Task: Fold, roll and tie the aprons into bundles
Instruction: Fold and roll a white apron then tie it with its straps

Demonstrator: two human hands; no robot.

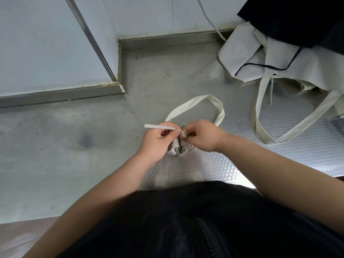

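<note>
A rolled cream apron bundle (176, 148) lies on the steel counter (78, 146) at the middle of the view. Its neck strap loop (210, 101) arcs away behind my hands. My left hand (158, 138) pinches a flat tie strap (158, 127) whose free end sticks out to the left. My right hand (202, 135) pinches the strap at the top of the bundle, fingertips almost touching the left thumb. Most of the bundle is hidden under both hands.
A heap of unfolded cream aprons (275, 58) with a long loose strap (260, 123) lies at the back right, with dark fabric (301, 19) on top. A white cable (210, 19) runs down the wall. A raised steel ledge (59, 94) borders the back left.
</note>
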